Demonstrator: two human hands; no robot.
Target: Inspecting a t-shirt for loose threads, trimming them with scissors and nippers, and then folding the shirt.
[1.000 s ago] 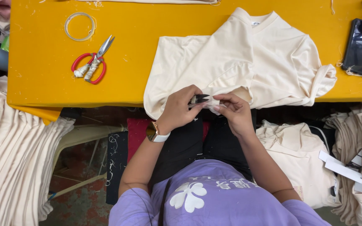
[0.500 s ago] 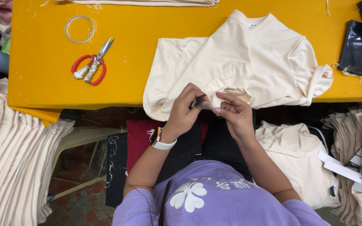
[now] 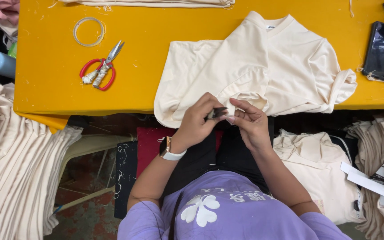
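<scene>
Both hands, left hand (image 3: 197,121) and right hand (image 3: 248,122), pinch a small dark tool (image 3: 218,113) beside the cream shirt (image 3: 263,66), scissors (image 3: 99,69) well apart.

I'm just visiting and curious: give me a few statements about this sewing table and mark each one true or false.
1. The cream shirt lies on a yellow table. True.
2. The red-handled scissors are in the left hand. False: they lie on the table, apart from both hands.
3. The left hand holds a small dark tool at the shirt's hem. True.
4. The phone lies under the shirt. False: it lies bare near the table's right edge.
5. The right hand pinches the fabric edge. True.
</scene>
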